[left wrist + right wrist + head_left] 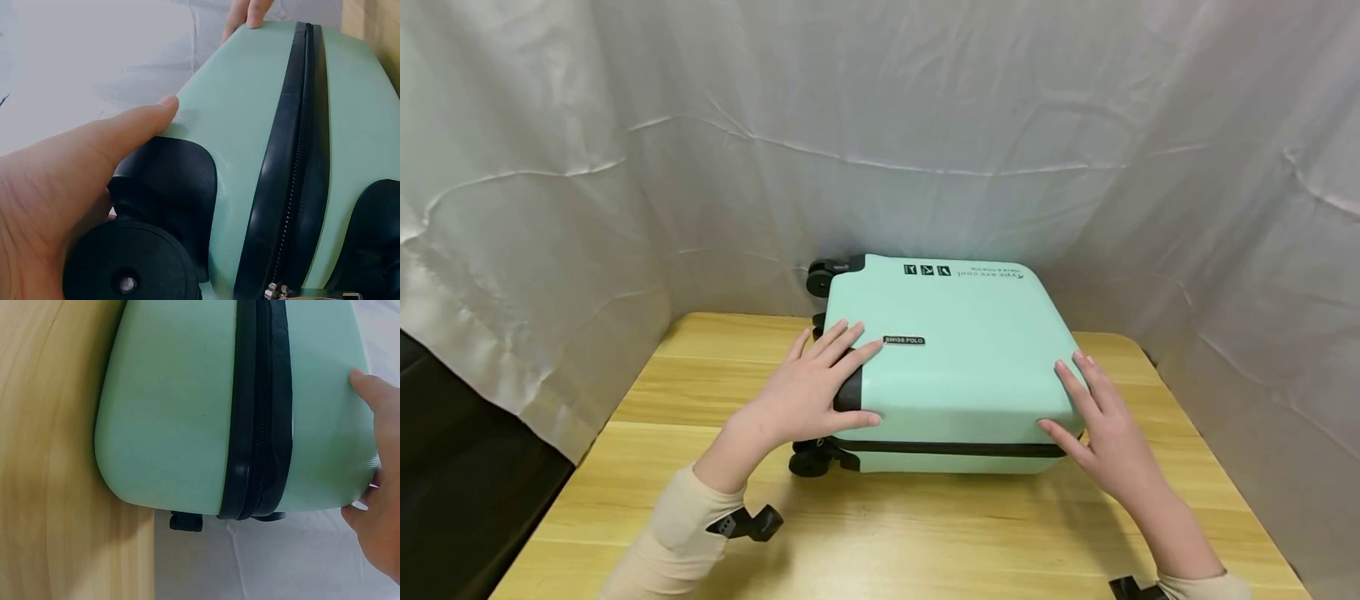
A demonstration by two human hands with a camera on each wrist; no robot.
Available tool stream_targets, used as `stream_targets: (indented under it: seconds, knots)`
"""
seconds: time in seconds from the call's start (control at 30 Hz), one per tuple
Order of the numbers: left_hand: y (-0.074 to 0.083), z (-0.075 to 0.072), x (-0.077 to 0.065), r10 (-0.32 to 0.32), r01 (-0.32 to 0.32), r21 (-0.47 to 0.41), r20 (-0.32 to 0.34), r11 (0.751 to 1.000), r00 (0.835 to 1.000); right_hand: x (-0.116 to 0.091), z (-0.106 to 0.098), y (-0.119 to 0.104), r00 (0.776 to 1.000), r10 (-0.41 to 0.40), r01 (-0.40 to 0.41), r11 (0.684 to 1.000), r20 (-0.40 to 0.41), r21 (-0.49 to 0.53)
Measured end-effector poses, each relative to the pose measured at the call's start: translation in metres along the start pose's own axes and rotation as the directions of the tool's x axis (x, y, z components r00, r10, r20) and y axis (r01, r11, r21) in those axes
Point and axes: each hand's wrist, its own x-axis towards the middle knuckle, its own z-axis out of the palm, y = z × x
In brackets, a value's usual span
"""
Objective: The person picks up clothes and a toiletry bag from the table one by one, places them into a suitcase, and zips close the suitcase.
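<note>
A mint-green hard-shell suitcase (970,375) lies flat on the wooden table, its wheels at the left. My left hand (805,390) rests with spread fingers on its near left corner, over the black corner guard (850,392). In the left wrist view the thumb lies along the shell above a black wheel (131,262). At the opposite end, my right hand (1108,433) touches the near right corner, fingers on top and thumb at the front edge. A black zipper band (259,425) runs round the side and looks closed along the part in view.
The suitcase stands on a light wooden table (662,475). Grey-white cloth (880,125) hangs close behind it and on both sides. Dark material (467,467) shows beyond the table's left edge. A black wrist device (748,523) sits on the left sleeve.
</note>
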Motion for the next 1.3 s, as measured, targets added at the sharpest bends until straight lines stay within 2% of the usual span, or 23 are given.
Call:
stream_targets:
  seconds: [0.47, 0.77, 0.93, 1.3]
  knots:
    - [0.008, -0.003, -0.007, -0.013, 0.012, -0.026, -0.023, 1.0, 1.0, 0.001, 0.001, -0.001, 0.999, -0.037, 0.037, 0.999, -0.015, 0.004]
    - [0.013, -0.003, -0.011, -0.018, 0.017, -0.016, -0.048, 1.0, 0.999, 0.003, 0.003, 0.005, 1.0, -0.013, 0.012, 1.0, 0.026, 0.018]
    - [0.015, -0.003, -0.014, -0.039, 0.039, -0.005, -0.038, 0.999, 0.999, 0.005, 0.003, 0.011, 0.998, -0.005, 0.003, 0.999, 0.056, 0.043]
    - [0.022, -0.004, -0.018, -0.05, 0.052, 0.029, -0.057, 0.998, 0.997, 0.011, 0.009, 0.025, 0.996, -0.027, 0.016, 0.993, 0.091, 0.118]
